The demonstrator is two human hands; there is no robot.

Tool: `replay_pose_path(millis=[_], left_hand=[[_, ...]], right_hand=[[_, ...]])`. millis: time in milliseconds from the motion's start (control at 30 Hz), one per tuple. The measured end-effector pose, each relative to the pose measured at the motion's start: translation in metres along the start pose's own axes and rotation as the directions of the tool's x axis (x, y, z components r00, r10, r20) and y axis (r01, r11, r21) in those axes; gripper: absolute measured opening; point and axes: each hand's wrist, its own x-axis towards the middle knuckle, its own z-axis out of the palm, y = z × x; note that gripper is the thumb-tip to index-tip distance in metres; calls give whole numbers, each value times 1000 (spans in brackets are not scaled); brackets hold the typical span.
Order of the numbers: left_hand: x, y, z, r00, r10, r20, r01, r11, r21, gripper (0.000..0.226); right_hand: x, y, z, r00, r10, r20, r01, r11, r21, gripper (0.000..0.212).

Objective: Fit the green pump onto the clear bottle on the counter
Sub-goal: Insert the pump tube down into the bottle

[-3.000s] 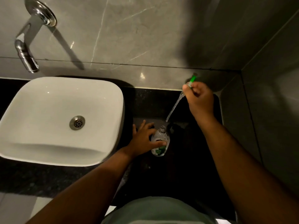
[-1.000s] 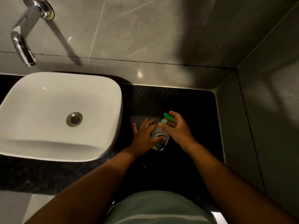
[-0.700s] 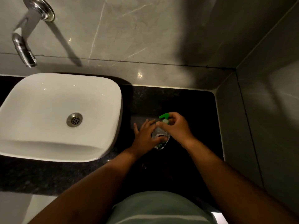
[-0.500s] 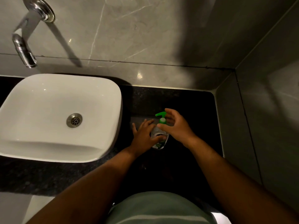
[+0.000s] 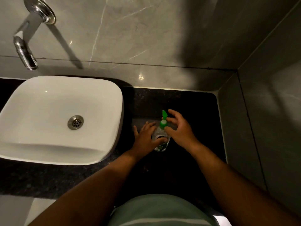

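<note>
The clear bottle (image 5: pixel 160 141) stands upright on the black counter (image 5: pixel 187 160), just right of the basin. The green pump (image 5: pixel 163 122) sits on the bottle's neck, its spout pointing away from me toward the back wall. My left hand (image 5: pixel 146 139) is wrapped around the bottle's left side, thumb across its front. My right hand (image 5: pixel 179 129) is at the pump's right side, thumb and forefinger pinching the green collar while the other fingers are spread.
A white basin (image 5: pixel 32 150) fills the left of the counter, with a chrome tap (image 5: pixel 24 51) on the grey wall above it. A grey tiled side wall (image 5: pixel 260 128) closes the counter on the right. My green shirt (image 5: pixel 162 211) shows at the bottom.
My right hand brought the pump down from upper right and put its tube into the bottle. Over the last second the spout has swung round on the neck from left to pointing away.
</note>
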Motion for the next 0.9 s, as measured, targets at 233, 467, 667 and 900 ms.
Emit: replay_pose_path(millis=[233,467,667,900], left_hand=[[-4,7,-6,1000,9,16,-8,1000,-15,69],[-7,10,-7,999,15,30,-15,1000,-11,71],[-7,3,-4,999,33,24,-33,999,-10,69],[-5,-2,0,999,33,-1,-33,999,42,75]], right_hand=[[0,-1,6,998,-12,-54,10,999,-37,84],[-1,1,-4,998,-3,69,-7,989,149,75],[-3,-3,2,1000,-10,14,10,1000,11,70],[0,-2,-10,977,0,215,-17,997,79,71]])
